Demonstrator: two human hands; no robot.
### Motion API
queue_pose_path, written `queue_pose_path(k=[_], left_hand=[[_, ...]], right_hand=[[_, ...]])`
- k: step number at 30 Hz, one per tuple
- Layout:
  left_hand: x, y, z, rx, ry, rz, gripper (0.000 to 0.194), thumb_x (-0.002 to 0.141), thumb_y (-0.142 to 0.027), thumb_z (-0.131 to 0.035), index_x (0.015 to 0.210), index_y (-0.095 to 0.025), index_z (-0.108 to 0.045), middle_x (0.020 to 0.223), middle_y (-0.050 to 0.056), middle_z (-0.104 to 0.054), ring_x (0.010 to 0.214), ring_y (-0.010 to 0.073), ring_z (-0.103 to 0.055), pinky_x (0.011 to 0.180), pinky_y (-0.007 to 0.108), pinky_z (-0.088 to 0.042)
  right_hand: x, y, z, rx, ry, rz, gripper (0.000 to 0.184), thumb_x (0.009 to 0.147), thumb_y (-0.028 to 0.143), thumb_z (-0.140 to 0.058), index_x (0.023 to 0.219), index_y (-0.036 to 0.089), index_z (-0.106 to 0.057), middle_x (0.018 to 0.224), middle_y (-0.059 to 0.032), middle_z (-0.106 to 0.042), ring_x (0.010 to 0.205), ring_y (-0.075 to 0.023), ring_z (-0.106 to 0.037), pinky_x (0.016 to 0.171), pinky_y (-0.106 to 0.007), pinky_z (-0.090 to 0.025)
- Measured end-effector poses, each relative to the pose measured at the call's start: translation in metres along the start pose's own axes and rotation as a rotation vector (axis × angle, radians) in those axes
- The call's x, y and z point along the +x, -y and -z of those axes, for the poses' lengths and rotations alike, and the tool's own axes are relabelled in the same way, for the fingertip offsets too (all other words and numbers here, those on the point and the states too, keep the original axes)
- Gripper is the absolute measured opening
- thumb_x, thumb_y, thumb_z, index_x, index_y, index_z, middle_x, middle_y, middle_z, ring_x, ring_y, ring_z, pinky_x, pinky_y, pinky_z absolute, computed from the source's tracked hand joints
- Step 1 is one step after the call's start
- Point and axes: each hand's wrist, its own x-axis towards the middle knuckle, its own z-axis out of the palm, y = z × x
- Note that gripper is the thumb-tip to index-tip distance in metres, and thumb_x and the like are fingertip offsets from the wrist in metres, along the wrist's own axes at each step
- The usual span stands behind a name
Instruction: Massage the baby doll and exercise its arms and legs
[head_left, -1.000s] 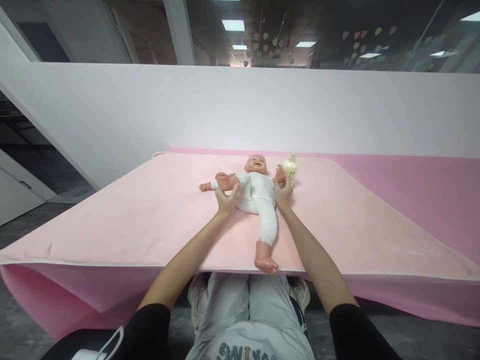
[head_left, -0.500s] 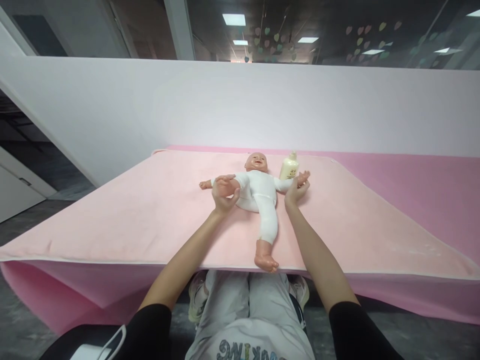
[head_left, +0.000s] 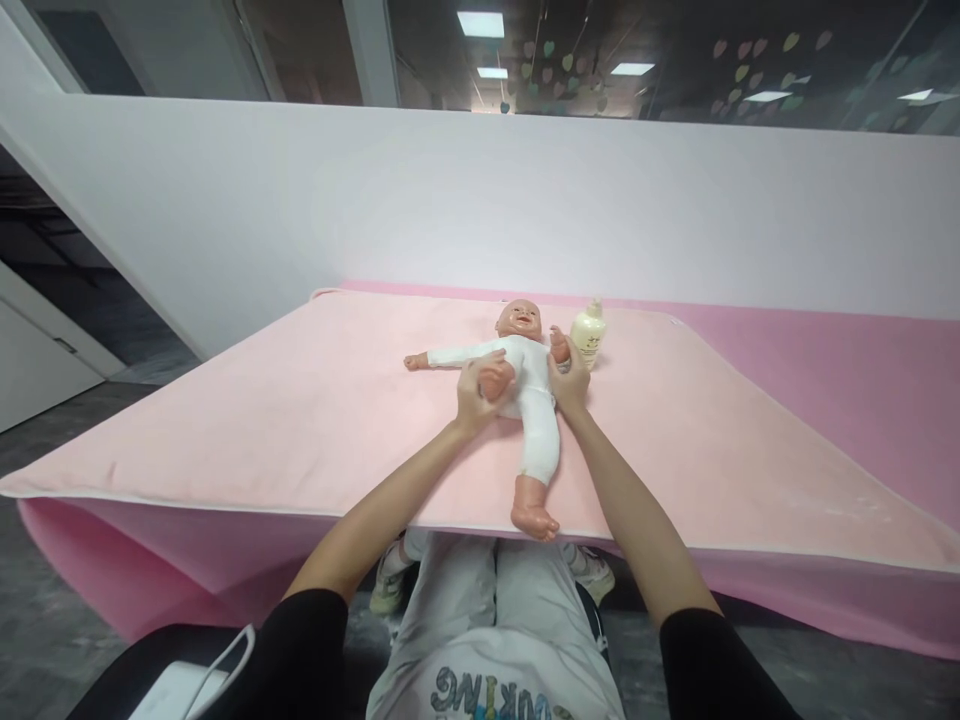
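A baby doll point(head_left: 536, 432) in a white cloth suit lies on its back on a pale pink mat, head away from me. My left hand point(head_left: 478, 392) is closed round the doll's raised foot, which is bent up over its body. My right hand point(head_left: 571, 380) grips the doll's arm near the wrist, folded in beside its chest. The doll's other arm stretches out to the left, and its other leg lies straight toward me, foot at the mat's front edge. Just behind my right hand stands a pale yellow pump bottle point(head_left: 589, 333).
The pale pink mat point(head_left: 247, 420) covers much of the table, over a darker pink cloth point(head_left: 840, 380) that hangs down in front. A white wall point(head_left: 525, 200) with glass above stands behind. A white device point(head_left: 180, 690) with a cable is at lower left.
Both hands have moved inward. The held arm has gone from stretched out on the right to folded by the chest; the held foot has shifted right, over the body.
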Motion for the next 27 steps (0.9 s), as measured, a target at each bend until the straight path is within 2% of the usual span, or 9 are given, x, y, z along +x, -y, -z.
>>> queue_pose_path(k=[3, 6, 8, 11, 15, 19, 22, 24, 27], left_hand=[[0.016, 0.012, 0.016, -0.096, -0.267, 0.151, 0.044, 0.082, -0.056, -0.062, 0.106, -0.019, -0.061, 0.109, 0.011, -0.068, 0.106, 0.0273, -0.066, 0.096, 0.045, -0.051], [0.033, 0.026, 0.035, -0.109, -0.507, 0.226, 0.050, 0.084, -0.066, -0.052, 0.103, -0.020, -0.060, 0.101, 0.007, -0.066, 0.100, 0.0261, -0.068, 0.091, 0.043, -0.054], [0.041, 0.033, 0.045, -0.091, -0.570, 0.220, 0.051, 0.084, -0.068, -0.049, 0.102, -0.022, -0.061, 0.098, 0.005, -0.065, 0.099, 0.0253, -0.068, 0.090, 0.042, -0.055], [0.043, 0.034, 0.048, -0.095, -0.542, 0.205, 0.051, 0.082, -0.069, -0.053, 0.098, -0.022, -0.062, 0.097, 0.005, -0.066, 0.100, 0.0246, -0.068, 0.090, 0.040, -0.055], [0.032, 0.029, 0.030, -0.173, -0.390, 0.315, 0.052, 0.074, -0.062, -0.069, 0.103, -0.019, -0.063, 0.107, 0.010, -0.069, 0.106, 0.0274, -0.067, 0.095, 0.043, -0.054], [0.018, 0.027, 0.009, -0.246, -0.138, 0.371, 0.054, 0.068, -0.049, -0.080, 0.109, -0.018, -0.063, 0.121, 0.014, -0.068, 0.116, 0.0303, -0.063, 0.104, 0.049, -0.048], [0.012, 0.028, 0.003, -0.246, -0.075, 0.363, 0.053, 0.067, -0.042, -0.081, 0.110, -0.017, -0.062, 0.125, 0.015, -0.066, 0.120, 0.0299, -0.061, 0.108, 0.050, -0.044], [0.010, 0.027, 0.002, -0.243, -0.080, 0.369, 0.053, 0.068, -0.042, -0.081, 0.111, -0.016, -0.062, 0.126, 0.016, -0.065, 0.120, 0.0298, -0.061, 0.108, 0.049, -0.044], [0.013, 0.024, 0.006, -0.231, -0.105, 0.366, 0.053, 0.070, -0.043, -0.079, 0.113, -0.017, -0.062, 0.126, 0.015, -0.065, 0.120, 0.0293, -0.061, 0.106, 0.047, -0.047]], right_hand=[[0.006, -0.003, 0.003, 0.127, -0.226, -0.232, 0.051, 0.082, 0.040, -0.056, 0.127, 0.015, -0.057, 0.124, -0.0121, -0.065, 0.113, -0.0233, -0.062, 0.100, -0.040, -0.048], [0.014, -0.015, 0.010, 0.212, -0.440, -0.416, 0.048, 0.085, 0.040, -0.048, 0.124, 0.014, -0.056, 0.131, -0.0147, -0.061, 0.119, -0.0235, -0.060, 0.102, -0.039, -0.048], [0.020, -0.024, 0.015, 0.247, -0.533, -0.511, 0.044, 0.088, 0.038, -0.041, 0.123, 0.015, -0.056, 0.141, -0.0148, -0.054, 0.130, -0.0226, -0.054, 0.106, -0.038, -0.046], [0.024, -0.030, 0.019, 0.272, -0.599, -0.560, 0.044, 0.090, 0.038, -0.035, 0.121, 0.016, -0.057, 0.144, -0.0146, -0.051, 0.133, -0.0217, -0.050, 0.107, -0.037, -0.046], [0.017, -0.021, 0.012, 0.185, -0.465, -0.372, 0.050, 0.086, 0.041, -0.047, 0.127, 0.012, -0.057, 0.130, -0.0149, -0.062, 0.115, -0.0231, -0.062, 0.096, -0.037, -0.051], [0.005, -0.006, -0.001, -0.004, -0.062, -0.047, 0.050, 0.080, 0.037, -0.062, 0.126, 0.018, -0.062, 0.114, -0.0099, -0.070, 0.099, -0.0233, -0.065, 0.093, -0.039, -0.050], [-0.001, 0.000, -0.005, -0.165, 0.194, 0.176, 0.046, 0.077, 0.030, -0.066, 0.122, 0.020, -0.067, 0.101, -0.0092, -0.071, 0.099, -0.0249, -0.063, 0.097, -0.041, -0.047], [-0.002, 0.000, -0.005, -0.204, 0.227, 0.207, 0.047, 0.078, 0.030, -0.065, 0.124, 0.019, -0.066, 0.099, -0.0101, -0.071, 0.098, -0.0255, -0.063, 0.098, -0.042, -0.046], [-0.001, 0.000, -0.002, -0.091, 0.110, 0.125, 0.050, 0.082, 0.035, -0.060, 0.129, 0.018, -0.060, 0.114, -0.0110, -0.069, 0.108, -0.0246, -0.061, 0.100, -0.041, -0.046]])
